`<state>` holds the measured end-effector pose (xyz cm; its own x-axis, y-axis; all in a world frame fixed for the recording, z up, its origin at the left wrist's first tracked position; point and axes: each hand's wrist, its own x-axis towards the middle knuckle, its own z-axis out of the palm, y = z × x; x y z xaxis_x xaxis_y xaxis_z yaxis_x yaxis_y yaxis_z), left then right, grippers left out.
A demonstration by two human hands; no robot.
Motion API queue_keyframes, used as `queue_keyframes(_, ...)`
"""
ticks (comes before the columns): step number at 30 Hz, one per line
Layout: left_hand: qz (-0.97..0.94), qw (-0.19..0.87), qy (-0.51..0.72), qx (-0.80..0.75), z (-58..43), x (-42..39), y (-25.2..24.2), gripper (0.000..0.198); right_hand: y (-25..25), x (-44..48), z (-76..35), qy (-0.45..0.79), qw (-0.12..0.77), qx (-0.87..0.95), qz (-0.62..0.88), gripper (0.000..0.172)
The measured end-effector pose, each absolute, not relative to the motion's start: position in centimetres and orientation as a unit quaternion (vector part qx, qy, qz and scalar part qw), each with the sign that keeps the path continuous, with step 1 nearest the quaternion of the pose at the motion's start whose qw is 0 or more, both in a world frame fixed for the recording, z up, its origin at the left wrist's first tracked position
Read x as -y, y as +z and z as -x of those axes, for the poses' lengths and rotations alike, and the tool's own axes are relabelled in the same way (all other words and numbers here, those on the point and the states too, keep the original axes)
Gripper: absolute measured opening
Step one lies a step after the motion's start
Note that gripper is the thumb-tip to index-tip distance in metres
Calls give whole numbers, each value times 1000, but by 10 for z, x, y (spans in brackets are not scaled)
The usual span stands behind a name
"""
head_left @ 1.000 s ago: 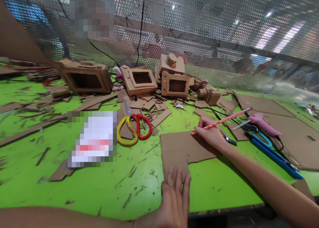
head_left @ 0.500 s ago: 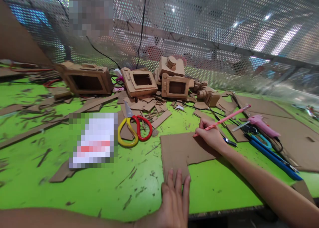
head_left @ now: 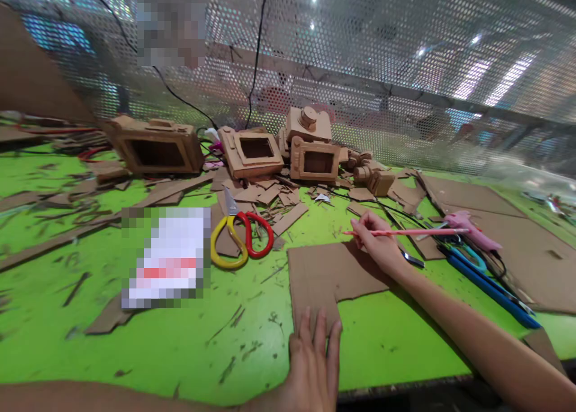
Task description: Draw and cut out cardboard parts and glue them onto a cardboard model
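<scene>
An L-shaped piece of cardboard (head_left: 317, 274) lies flat on the green table (head_left: 189, 352) in front of me. My left hand (head_left: 312, 358) rests on its near arm, fingers stretched out and pressing it down. My right hand (head_left: 380, 247) is closed around a pink pencil (head_left: 418, 231) above the far right part of the cardboard. The pencil lies nearly level, its tip to the left, just past the cardboard's far edge. Scissors (head_left: 234, 235) with one yellow and one red handle lie open to the left of the cardboard.
Several cardboard camera models (head_left: 312, 160) stand at the back among scraps (head_left: 270, 195). On the right are a pink glue gun (head_left: 472, 231), a blue cutter (head_left: 492, 289) and larger cardboard sheets (head_left: 517, 250). A blurred white paper (head_left: 175, 250) lies left. Behind rises a perforated screen (head_left: 382, 58).
My right hand has tilted the pencil from a steep slant to nearly level, its tip shifting left off the cardboard's far edge. My left hand stays on the cardboard.
</scene>
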<state>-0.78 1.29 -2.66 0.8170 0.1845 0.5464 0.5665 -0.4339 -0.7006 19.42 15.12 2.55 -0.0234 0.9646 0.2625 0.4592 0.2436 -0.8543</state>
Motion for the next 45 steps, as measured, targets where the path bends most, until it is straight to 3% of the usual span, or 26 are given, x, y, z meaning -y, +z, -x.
queue_keyframes(6,815,487,-214,230,7,-14,-29,46,30,-145,-193,319,411,661,540,55)
queue_keyframes(10,815,488,-214,227,7,-14,-28,46,32,-141,-190,343,385,659,547,60)
queue_keyframes(20,835,468,-179,229,9,-12,-23,47,34,-142,-187,311,357,684,554,59)
queue_keyframes(25,818,488,-192,235,9,-12,-27,48,31,-148,-190,343,434,612,565,60)
queue_keyframes(29,817,511,-129,232,12,-11,-32,52,27,-154,-194,383,469,588,536,51)
queue_keyframes(34,815,519,-107,236,15,-9,-34,54,29,-151,-194,362,431,628,538,40)
queue_keyframes(45,816,498,-170,239,10,-12,-29,47,28,-147,-189,351,403,610,586,41)
